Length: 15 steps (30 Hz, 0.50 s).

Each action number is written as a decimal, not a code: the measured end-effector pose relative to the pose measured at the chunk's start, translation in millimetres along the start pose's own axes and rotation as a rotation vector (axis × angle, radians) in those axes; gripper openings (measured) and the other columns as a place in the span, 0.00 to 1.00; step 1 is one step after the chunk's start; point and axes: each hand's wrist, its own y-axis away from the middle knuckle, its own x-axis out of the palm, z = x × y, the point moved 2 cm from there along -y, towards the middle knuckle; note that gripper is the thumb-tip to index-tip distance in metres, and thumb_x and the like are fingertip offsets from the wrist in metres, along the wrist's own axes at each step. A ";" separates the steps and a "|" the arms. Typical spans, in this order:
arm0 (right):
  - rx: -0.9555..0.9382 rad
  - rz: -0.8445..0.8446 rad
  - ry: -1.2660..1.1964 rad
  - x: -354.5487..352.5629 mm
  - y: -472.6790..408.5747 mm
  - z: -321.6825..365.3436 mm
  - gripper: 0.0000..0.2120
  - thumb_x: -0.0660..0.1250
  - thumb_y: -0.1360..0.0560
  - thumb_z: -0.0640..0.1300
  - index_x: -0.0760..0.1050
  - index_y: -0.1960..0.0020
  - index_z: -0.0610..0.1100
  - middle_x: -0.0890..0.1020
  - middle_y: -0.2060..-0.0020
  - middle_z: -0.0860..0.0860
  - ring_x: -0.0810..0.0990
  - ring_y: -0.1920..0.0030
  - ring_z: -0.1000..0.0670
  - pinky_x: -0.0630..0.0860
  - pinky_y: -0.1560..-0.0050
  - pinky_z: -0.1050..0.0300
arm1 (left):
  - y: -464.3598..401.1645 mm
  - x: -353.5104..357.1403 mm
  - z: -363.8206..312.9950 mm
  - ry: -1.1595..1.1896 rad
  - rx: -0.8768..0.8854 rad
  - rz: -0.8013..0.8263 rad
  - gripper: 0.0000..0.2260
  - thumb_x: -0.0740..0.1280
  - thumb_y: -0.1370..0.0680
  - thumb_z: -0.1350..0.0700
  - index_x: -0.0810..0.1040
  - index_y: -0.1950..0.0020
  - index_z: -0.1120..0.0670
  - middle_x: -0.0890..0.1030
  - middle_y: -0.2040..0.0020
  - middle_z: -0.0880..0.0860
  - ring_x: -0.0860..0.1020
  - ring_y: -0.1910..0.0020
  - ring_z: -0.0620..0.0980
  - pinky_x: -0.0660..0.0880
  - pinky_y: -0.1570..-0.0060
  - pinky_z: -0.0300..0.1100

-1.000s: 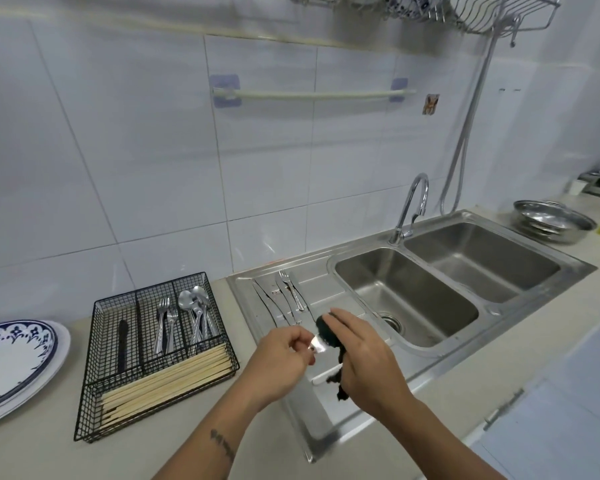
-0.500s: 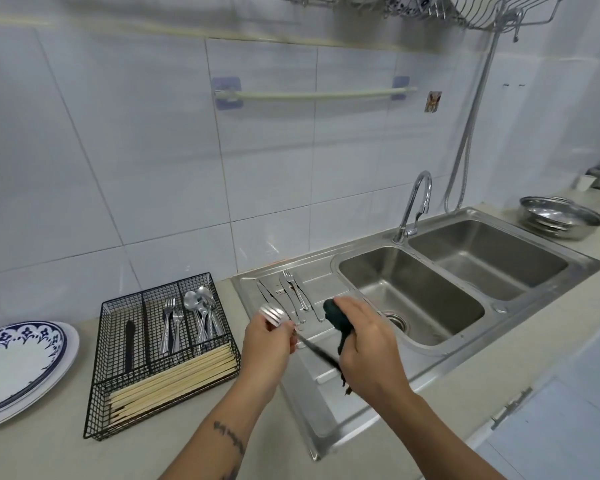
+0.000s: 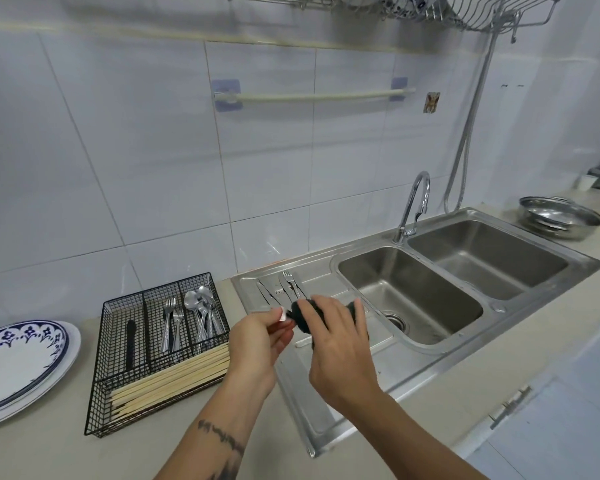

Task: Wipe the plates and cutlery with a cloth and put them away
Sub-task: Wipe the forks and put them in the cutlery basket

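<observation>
A: Left hand [image 3: 257, 344]?
B: Curled, pinching one end of a small piece of cutlery [image 3: 282, 315]; only a pale tip visible, kind impossible to tell.
A: Right hand [image 3: 338, 344]?
B: Just right of the left, fingers wrapped round a dark bunched cloth [image 3: 300, 315] closed over the rest of that cutlery.
A: Beyond the hands?
B: Loose steel knives and forks [image 3: 284, 287] flat on the drainboard of the stainless double sink [image 3: 326, 424].
A: Left of the left hand?
B: Black wire cutlery basket [image 3: 96, 400] on the pale bench [image 3: 49, 455], with a black-handled knife [image 3: 131, 344], steel forks [image 3: 172, 323], steel spoons [image 3: 201, 313] and pale wooden chopsticks [image 3: 170, 379] in separate compartments.
A: Farther left?
B: Stacked white oval plates with blue floral rims [image 3: 18, 362] on the bench, near the basket, not touching.
</observation>
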 end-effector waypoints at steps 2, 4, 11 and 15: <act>0.010 0.003 0.027 -2.0 -1.0 -10.0 0.35 0.71 0.35 0.41 0.67 0.29 0.49 0.74 0.37 0.51 0.72 0.36 0.48 0.57 0.28 0.33 | 0.8 0.7 -5.9 0.023 0.020 -0.001 0.04 0.66 0.22 0.66 0.78 0.56 0.62 0.82 0.67 0.57 0.83 0.60 0.54 0.79 0.56 0.44; 0.051 0.021 0.021 -4.1 -2.0 -27.2 0.33 0.73 0.35 0.43 0.69 0.31 0.50 0.76 0.40 0.51 0.75 0.41 0.46 0.64 0.31 0.38 | -0.8 -3.6 -9.4 0.022 0.057 0.020 0.03 0.65 0.22 0.67 0.78 0.55 0.62 0.82 0.64 0.57 0.83 0.59 0.55 0.79 0.56 0.43; 0.122 -0.048 -0.166 -19.8 -13.0 -45.5 0.25 0.57 0.33 0.37 0.76 0.38 0.50 0.80 0.48 0.52 0.76 0.50 0.46 0.75 0.49 0.50 | -0.5 -12.1 -3.4 -0.196 0.342 0.243 0.03 0.68 0.22 0.65 0.80 0.50 0.60 0.83 0.58 0.58 0.83 0.56 0.56 0.79 0.51 0.48; 0.141 -0.118 -0.182 -20.9 -12.7 -45.2 0.26 0.57 0.34 0.35 0.77 0.39 0.49 0.80 0.48 0.53 0.76 0.50 0.47 0.73 0.46 0.52 | -1.8 -17.4 -2.5 -0.247 0.373 0.261 0.03 0.69 0.23 0.67 0.82 0.52 0.62 0.85 0.56 0.59 0.84 0.54 0.57 0.80 0.50 0.46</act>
